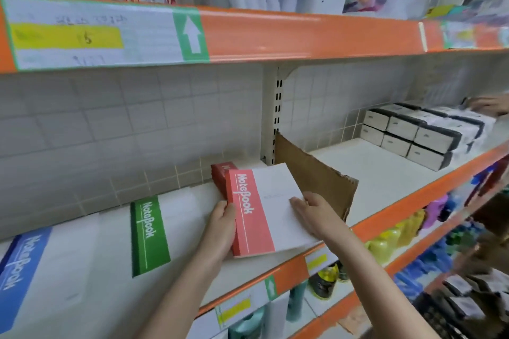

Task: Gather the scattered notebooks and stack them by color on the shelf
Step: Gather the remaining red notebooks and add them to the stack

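Observation:
A stack of red-spined notebooks (264, 209) lies on the white shelf (385, 173), its front end tilted up over the shelf's orange lip. My left hand (221, 226) grips the stack's red spine side. My right hand (314, 210) rests with fingers on the white cover near its right edge. Another red notebook stack (221, 172) sits just behind. A green-spined notebook stack (157, 231) lies to the left, and a blue-spined stack (30, 275) at the far left.
A brown cardboard divider (316, 181) stands upright right of the red stack. Black-and-white boxes (418, 135) are piled at the shelf's far right, where another person's hand (490, 104) reaches in. An orange shelf edge (303, 36) hangs overhead; bottles fill the shelves below.

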A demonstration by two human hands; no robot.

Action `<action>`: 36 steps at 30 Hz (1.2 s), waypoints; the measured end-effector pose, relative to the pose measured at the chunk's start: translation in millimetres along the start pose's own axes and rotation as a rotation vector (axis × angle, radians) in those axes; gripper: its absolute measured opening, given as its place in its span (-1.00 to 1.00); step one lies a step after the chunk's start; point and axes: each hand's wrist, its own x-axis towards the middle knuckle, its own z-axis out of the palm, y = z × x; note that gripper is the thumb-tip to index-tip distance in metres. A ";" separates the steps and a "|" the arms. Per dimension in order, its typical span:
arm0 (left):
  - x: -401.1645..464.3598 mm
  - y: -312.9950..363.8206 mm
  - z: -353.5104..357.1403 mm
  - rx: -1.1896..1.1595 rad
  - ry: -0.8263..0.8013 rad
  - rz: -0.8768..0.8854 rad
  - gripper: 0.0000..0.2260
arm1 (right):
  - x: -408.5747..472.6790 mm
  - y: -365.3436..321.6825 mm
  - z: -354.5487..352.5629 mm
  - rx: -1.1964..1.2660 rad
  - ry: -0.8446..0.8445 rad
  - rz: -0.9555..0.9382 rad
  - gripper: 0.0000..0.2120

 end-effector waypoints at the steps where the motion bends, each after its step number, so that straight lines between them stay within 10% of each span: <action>1: 5.0 0.6 0.8 -0.005 -0.001 -0.008 -0.78 | 8.4 0.2 -3.5 -0.008 -0.014 -0.018 -0.76; 36: 93.9 -4.3 15.4 0.502 0.382 0.236 -0.77 | 138.1 8.5 15.3 -0.474 -0.019 -0.322 -0.73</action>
